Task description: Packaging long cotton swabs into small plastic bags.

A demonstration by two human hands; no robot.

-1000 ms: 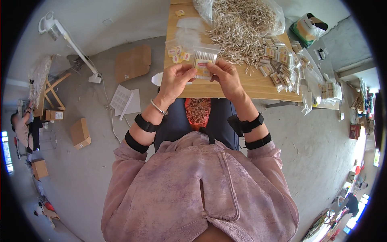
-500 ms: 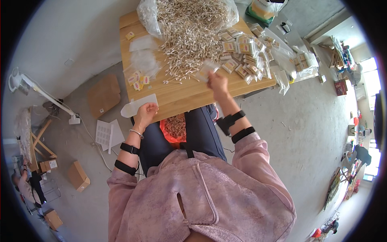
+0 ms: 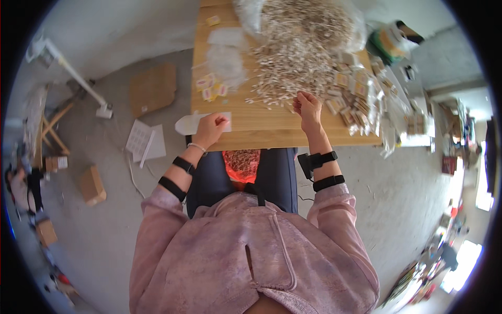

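My left hand [image 3: 212, 129] is at the table's near left edge with its fingers curled together. It lies over a white sheet [image 3: 188, 125] with a rounded end that juts past the edge. Whatever its fingers may hold is hidden. My right hand [image 3: 309, 111] is closed in a pinch by the near rim of a big heap of cotton swabs [image 3: 295, 63]. What lies between its fingertips is too small to make out. Yellow-and-white label cards [image 3: 212, 88] lie beyond my left hand, near a stack of clear plastic bags [image 3: 226, 65].
Filled swab packets [image 3: 360, 89] are piled to the right on the wooden table [image 3: 261, 137]. A large clear bag [image 3: 250, 15] surrounds the heap's far side. An orange-red bag [image 3: 241, 166] sits between my legs. Flat cardboard [image 3: 152, 89] lies on the floor at left.
The view has shifted, so the table sits further right. A clear little bag seen by my right hand earlier no longer shows there. My left hand's fingers have curled in more.
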